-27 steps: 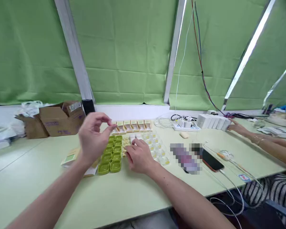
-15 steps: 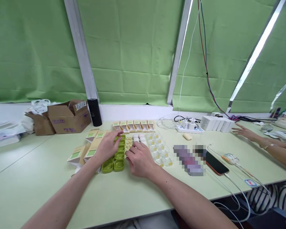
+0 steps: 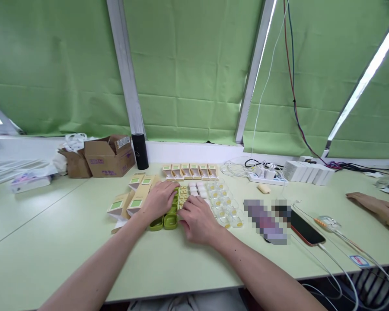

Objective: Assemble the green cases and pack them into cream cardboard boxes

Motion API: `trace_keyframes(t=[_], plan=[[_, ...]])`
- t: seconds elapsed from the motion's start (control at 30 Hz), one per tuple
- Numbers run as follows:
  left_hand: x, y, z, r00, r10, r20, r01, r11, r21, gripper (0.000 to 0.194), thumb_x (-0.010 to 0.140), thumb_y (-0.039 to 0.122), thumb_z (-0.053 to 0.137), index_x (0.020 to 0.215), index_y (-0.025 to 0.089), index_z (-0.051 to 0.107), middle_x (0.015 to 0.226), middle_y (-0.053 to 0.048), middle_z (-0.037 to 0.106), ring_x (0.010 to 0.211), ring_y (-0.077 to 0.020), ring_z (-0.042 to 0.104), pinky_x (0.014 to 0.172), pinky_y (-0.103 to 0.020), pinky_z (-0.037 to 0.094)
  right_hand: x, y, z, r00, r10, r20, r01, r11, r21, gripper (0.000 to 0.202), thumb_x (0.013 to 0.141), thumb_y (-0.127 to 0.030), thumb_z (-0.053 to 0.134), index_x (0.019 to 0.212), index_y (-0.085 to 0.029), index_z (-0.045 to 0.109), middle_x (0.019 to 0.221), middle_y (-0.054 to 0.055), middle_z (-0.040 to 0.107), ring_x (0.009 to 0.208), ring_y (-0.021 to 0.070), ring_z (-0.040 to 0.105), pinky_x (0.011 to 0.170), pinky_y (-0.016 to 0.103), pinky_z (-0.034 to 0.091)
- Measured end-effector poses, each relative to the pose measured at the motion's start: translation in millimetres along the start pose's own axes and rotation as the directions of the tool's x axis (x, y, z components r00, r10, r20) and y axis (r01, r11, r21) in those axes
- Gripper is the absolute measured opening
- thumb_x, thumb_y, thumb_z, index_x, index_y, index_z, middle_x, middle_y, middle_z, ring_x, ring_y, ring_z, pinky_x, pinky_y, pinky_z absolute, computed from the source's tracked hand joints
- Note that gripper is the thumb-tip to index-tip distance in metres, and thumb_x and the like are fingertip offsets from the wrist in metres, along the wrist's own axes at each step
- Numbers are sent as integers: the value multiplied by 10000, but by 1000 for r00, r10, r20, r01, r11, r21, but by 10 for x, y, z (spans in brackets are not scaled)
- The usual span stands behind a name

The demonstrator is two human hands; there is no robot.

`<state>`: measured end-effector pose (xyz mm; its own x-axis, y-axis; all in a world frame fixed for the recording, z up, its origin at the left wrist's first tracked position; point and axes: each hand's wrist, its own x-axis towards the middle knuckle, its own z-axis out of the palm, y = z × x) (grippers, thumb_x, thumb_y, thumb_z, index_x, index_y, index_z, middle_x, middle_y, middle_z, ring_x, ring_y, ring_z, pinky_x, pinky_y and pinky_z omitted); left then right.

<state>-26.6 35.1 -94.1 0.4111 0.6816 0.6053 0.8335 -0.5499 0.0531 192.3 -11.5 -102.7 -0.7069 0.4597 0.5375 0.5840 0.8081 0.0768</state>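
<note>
My left hand (image 3: 160, 199) lies over the rows of green square cups (image 3: 170, 221), its fingers bent down at their right edge. My right hand (image 3: 197, 218) is curled over the near end of the small yellow pieces (image 3: 183, 192), fingers pressed together; whatever is under its fingertips is hidden. White pieces (image 3: 193, 188) stand just beyond my right hand. Clear cups with yellow centres (image 3: 227, 203) spread to the right of it. Card boxes with green labels (image 3: 144, 190) lie beside my left hand. A row of open card boxes (image 3: 190, 171) stands behind.
Brown cartons (image 3: 109, 157) and a black cylinder (image 3: 140, 151) stand at the back left. A power strip (image 3: 267, 178), white boxes (image 3: 307, 172), a phone (image 3: 306, 226) and cables are at the right. Another person's hand (image 3: 376, 209) rests at the far right.
The view has turned left, so the table items appear further right. My left hand has come down over the green cups, its fingers lower. The other person's hand has drawn nearer the table's front.
</note>
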Motion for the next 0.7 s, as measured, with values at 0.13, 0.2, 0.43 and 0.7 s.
trace_keyframes(t=[0.13, 0.2, 0.43, 0.7], plan=[[-17, 4, 14, 999, -11, 47, 10, 1000, 11, 320, 994, 151, 495, 1232, 191, 707, 1195, -124, 788, 1098, -310, 726, 985, -498, 552, -32, 9, -41, 999, 7, 34, -8, 999, 36, 45, 866, -212, 757, 898, -201, 728, 876, 68, 695, 972, 266, 531, 829, 398, 400], [-22, 5, 16, 998, -12, 59, 11, 1000, 17, 323, 982, 136, 511, 1232, 199, 706, 1200, -122, 785, 1109, -307, 723, 993, -493, 548, -34, -10, -61, 999, -9, 44, 7, 998, 63, 97, 866, -236, 779, 946, -202, 737, 916, 68, 702, 995, 266, 529, 849, 400, 401], [-13, 13, 8, 999, -6, 37, 6, 1000, 10, 319, 1006, 183, 496, 1241, 218, 710, 1217, -109, 783, 1111, -301, 719, 1002, -484, 542, -5, -85, 43, 996, -57, 71, 54, 998, 44, 72, 933, -271, 732, 912, -202, 733, 922, 71, 694, 1005, 259, 516, 857, 393, 390], [-1, 59, -39, 1000, -7, -1, 7, 1000, -27, 337, 1004, 185, 467, 1221, 196, 725, 1202, -130, 790, 1112, -322, 725, 980, -519, 548, -11, -68, 178, 993, -100, 59, 100, 995, 2, 101, 800, -123, 755, 839, -210, 723, 894, 63, 686, 971, 252, 509, 834, 382, 382]])
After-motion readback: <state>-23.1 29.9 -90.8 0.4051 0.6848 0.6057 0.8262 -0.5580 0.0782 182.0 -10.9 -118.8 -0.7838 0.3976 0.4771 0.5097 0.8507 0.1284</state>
